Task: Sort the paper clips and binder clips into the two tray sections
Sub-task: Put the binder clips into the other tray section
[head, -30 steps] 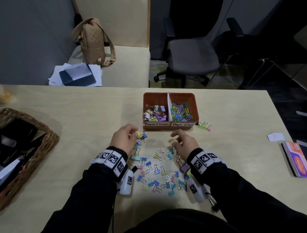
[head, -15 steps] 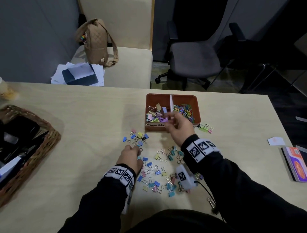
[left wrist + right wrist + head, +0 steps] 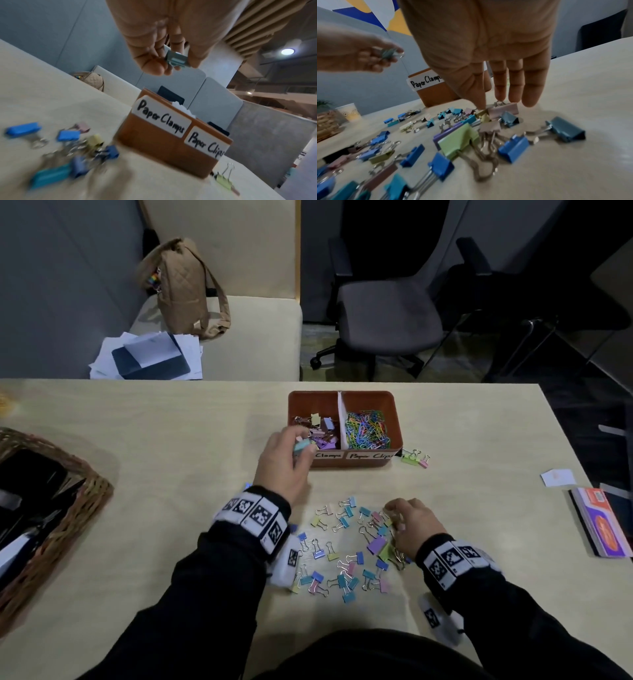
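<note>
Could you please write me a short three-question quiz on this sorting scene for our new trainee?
1. True or false: the left hand holds a binder clip.
2. Which tray section holds paper clips? A) the left B) the right
3. Fill in: the label on the left section reads "Paper ____".

Key: 1 true; 2 B; 3 Clamps.

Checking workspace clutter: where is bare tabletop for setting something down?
Bare table between wicker basket and tray; also between tray and notepad. Crowded: loose binder clips between both wrists.
</note>
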{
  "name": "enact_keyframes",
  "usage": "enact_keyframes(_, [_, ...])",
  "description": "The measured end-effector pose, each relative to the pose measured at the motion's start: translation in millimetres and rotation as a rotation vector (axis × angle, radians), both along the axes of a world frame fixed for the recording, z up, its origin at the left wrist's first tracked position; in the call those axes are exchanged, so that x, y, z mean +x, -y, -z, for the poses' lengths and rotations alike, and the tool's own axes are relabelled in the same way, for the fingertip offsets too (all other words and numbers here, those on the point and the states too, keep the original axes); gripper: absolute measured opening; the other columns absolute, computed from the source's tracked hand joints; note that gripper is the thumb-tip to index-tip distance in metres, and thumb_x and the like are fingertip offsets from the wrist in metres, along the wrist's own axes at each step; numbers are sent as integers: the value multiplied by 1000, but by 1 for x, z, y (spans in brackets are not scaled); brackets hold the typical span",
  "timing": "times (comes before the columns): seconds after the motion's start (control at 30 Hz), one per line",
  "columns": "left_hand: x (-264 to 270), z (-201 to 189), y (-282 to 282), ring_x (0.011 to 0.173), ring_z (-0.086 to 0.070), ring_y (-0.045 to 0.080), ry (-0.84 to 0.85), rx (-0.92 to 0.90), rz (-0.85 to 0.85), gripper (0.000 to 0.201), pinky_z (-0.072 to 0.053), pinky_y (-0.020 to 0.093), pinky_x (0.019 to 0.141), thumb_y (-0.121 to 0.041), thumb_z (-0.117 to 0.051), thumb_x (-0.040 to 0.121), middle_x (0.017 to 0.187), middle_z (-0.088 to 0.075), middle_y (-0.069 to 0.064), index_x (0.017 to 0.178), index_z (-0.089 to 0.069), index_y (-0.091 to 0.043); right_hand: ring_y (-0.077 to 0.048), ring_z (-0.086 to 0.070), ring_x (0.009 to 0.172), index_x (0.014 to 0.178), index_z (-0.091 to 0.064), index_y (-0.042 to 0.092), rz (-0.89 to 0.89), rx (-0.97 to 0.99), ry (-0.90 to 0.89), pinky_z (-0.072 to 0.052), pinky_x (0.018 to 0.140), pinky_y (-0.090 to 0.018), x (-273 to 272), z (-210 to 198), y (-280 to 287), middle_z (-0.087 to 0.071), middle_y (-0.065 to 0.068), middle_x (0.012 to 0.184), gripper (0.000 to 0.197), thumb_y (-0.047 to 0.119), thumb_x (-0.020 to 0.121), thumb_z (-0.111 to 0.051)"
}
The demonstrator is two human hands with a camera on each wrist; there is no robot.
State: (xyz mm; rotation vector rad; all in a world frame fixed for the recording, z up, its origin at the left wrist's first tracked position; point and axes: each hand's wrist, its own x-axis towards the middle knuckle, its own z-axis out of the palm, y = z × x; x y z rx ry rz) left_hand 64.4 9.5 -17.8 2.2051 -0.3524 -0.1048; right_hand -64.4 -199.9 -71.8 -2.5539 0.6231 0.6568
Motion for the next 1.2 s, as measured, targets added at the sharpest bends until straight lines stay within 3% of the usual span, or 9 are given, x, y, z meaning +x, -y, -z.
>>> enact_keyframes(0.1, [16, -5, 11, 108, -53, 12, 16, -8, 7, 35, -39, 20, 92, -22, -51, 97, 123, -56, 2, 132, -51, -18, -23, -49, 114, 129, -50, 25, 6, 55, -7, -46, 98, -30, -5, 2, -3, -46, -4, 124, 57, -2, 79, -54])
enact_keyframes(0.2, [17, -2, 9, 96, -52, 7, 7, 58, 20, 39, -38, 18, 86, -20, -50, 97, 114, -54, -2, 137, -48, -22, -22, -47, 113, 129, -50, 24, -41, 49, 51, -46, 95, -30, -12, 4, -7, -47, -3, 124, 52, 5, 81, -55])
enact_keyframes(0.3, [1, 6, -2, 83, -55, 6, -71, 146, 72, 29, -46, 23, 84, -19, -56, 94, 106, -53, -8, 123, -58, -24, -21, -48, 108, 120, -53, 22, -182, -97, 138, -44, 88, -30, -18, 2, -14, -53, 1, 116, 33, 27, 87, -56])
enact_keyframes(0.43, [-36, 33, -16, 83, -57, 1, -220, 310, 195, 11, -51, 22, 83, -26, -60, 92, 101, -60, -14, 103, -63, -28, -18, -52, 101, 110, -51, 25, -266, -89, 128, -43, 85, -28, -19, -2, -27, -57, 5, 108, 30, 44, 87, -57])
enact_keyframes(0.57, [-65, 56, -26, 88, -54, 4, -253, 462, 280, 9, -49, 21, 80, -31, -57, 92, 103, -56, -13, 100, -61, -31, -20, -49, 110, 114, -50, 25, -371, -123, 74, -41, 90, -31, -20, 2, -36, -55, 4, 118, 29, 34, 88, -57])
enact_keyframes(0.67, [-72, 67, -39, 105, -47, 9, -251, 504, 219, 21, -46, 23, 85, -29, -58, 90, 113, -49, -11, 110, -59, -30, -23, -48, 110, 115, -49, 23, -429, -190, 46, -40, 91, -33, -22, 5, -41, -55, 0, 120, 25, 21, 90, -50])
enact_keyframes(0.87, [-50, 67, -61, 119, -40, 17, -254, 454, -21, 35, -45, 33, 97, -23, -62, 88, 130, -42, -3, 123, -56, -23, -24, -47, 113, 115, -49, 25, -477, -235, 38, -38, 96, -40, -23, 2, -49, -51, -1, 121, 26, 36, 92, -48])
enact_keyframes(1.03, [-13, 67, -67, 122, -42, 24, -252, 485, -64, 50, -44, 36, 101, -18, -61, 87, 138, -38, 4, 135, -48, -20, -26, -49, 113, 117, -50, 24, -461, -212, 15, -39, 98, -40, -20, 1, -53, -51, -3, 123, 26, 29, 92, -47])
enact_keyframes(1.2, [8, 74, -60, 118, -45, 28, -283, 552, -40, 60, -46, 37, 93, -25, -71, 79, 131, -41, 8, 133, -46, -28, -14, -55, 82, 101, -53, 22, -188, 121, 238, -44, 72, -21, 11, -25, -57, -49, 6, 95, 13, 19, 89, -56])
